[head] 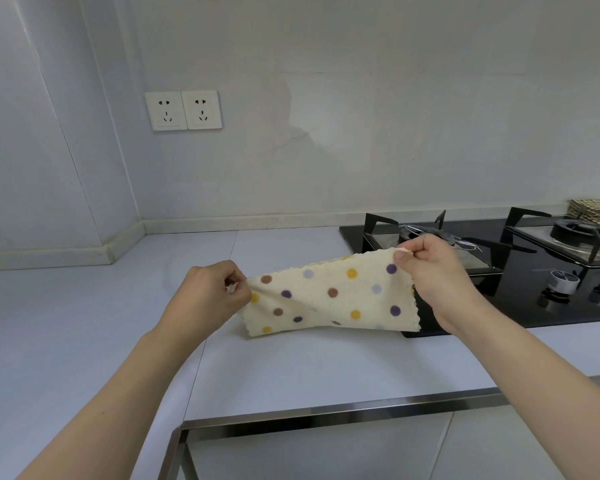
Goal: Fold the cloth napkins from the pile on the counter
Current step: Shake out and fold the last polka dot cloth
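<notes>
Napkin held up over the counter, pinched at both upper corners.

Head view: the polka-dot napkin (329,299) hangs in the air above the pale counter (291,368), its lower edge close over the surface; whether it touches cannot be told. The left hand (210,296) has its grip closed, pinching the left upper corner; the right hand (430,268) has its grip closed on the right upper corner, thumb on the near face. The long axis runs left to right between the two grips, the right end higher and farther off, partly over the black hob (520,289). Both hands are equally engaged. Judgement: the next fold depends on bringing one corner across to the other along that axis. A second folded cloth (594,211) lies behind the hob, well apart.
</notes>
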`<action>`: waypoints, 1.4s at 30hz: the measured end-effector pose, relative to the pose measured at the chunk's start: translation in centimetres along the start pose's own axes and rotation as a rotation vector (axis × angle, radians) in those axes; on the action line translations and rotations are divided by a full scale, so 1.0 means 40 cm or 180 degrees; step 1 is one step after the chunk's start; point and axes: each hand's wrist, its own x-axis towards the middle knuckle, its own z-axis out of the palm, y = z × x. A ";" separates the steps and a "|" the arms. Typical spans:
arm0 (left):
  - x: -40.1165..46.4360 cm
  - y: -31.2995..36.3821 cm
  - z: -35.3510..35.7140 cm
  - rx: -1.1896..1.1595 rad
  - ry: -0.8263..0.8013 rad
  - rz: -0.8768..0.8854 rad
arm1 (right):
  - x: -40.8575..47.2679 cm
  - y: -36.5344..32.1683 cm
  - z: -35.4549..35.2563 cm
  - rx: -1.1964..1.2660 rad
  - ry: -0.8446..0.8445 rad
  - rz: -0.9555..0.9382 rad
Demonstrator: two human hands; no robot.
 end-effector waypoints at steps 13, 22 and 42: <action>0.027 0.038 -0.040 -0.0093 -0.0320 -0.0199 | -0.006 -0.015 0.024 0.0159 0.0325 -0.0158; 0.096 -0.009 -0.026 -0.0903 -0.0101 -0.1160 | 0.086 0.053 0.147 -0.1442 -0.0237 -0.0689; 0.148 0.025 0.219 0.0406 -0.0509 0.0021 | 0.205 0.230 0.251 -0.3452 -0.1004 -0.1528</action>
